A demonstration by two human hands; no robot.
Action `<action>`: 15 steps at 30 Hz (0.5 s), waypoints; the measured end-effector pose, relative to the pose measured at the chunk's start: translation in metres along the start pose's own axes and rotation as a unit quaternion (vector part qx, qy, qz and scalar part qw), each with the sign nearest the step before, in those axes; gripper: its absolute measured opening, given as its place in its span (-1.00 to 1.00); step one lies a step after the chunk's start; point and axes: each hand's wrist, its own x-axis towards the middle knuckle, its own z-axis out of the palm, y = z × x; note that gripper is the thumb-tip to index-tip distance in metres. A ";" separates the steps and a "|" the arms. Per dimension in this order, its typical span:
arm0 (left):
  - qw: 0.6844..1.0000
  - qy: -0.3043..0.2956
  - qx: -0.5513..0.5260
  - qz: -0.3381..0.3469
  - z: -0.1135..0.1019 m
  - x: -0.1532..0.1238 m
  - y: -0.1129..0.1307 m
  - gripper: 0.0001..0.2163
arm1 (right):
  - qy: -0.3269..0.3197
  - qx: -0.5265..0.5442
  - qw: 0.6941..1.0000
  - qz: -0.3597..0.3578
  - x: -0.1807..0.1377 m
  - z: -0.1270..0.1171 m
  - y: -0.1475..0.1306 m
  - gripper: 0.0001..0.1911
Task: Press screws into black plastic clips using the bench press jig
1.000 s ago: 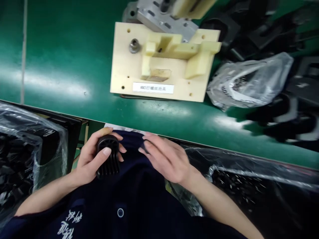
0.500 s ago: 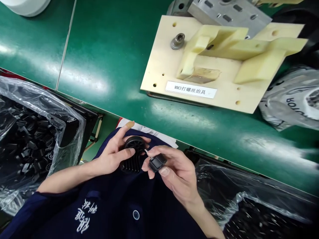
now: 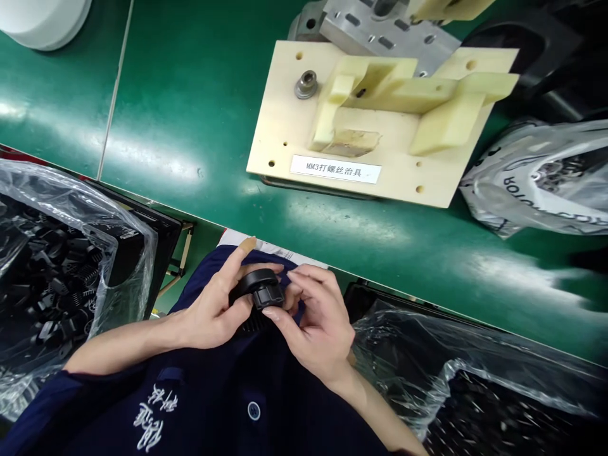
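My left hand point(image 3: 213, 311) is closed around a black round plastic part point(image 3: 254, 278) with a ribbed body, held just in front of my shirt. Its forefinger, with a tan covering on the tip, sticks out past the part. Against the part's round face sits a small black knob point(image 3: 268, 296). My right hand point(image 3: 317, 323) pinches the knob from the right, thumb below and fingers curled above. The knob's metal stud, visible earlier, is hidden now.
A cream fixture plate point(image 3: 399, 183) with a labelled front lies on the green bench point(image 3: 190, 114). Behind it is a slotted metal block point(image 3: 394, 38). A plastic bag point(image 3: 508, 190) of small parts lies right. Plastic-lined bins of black parts point(image 3: 52, 266) flank me.
My right hand has brought the knob, stud first, up against the round part. The round part has turned in my left hand. The view has shifted slightly right.
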 end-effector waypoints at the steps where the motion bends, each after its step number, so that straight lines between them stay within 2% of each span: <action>1: 1.000 -0.001 0.001 0.009 0.000 0.001 0.000 -0.30 | 0.018 -0.011 1.000 0.014 -0.001 0.001 0.001 -0.51; 4: 0.998 0.008 0.002 0.055 0.005 0.005 0.001 -0.27 | 0.014 0.001 0.997 0.078 -0.005 0.003 0.004 -0.57; 7: 0.993 0.031 0.019 0.116 0.013 0.011 -0.002 -0.26 | -0.069 0.099 0.983 0.135 -0.008 0.005 0.005 -0.66; 9: 0.984 0.041 0.037 0.170 0.019 0.018 -0.004 -0.26 | -0.104 0.169 0.967 0.157 -0.010 0.004 0.005 -0.63; 12: 0.965 0.036 0.072 0.250 0.024 0.033 -0.002 -0.24 | -0.083 0.197 0.969 0.125 -0.007 -0.003 0.003 -0.53; 15: 0.952 0.009 0.090 0.291 0.026 0.050 0.007 -0.23 | -0.038 0.138 0.988 0.053 0.006 -0.017 -0.005 -0.50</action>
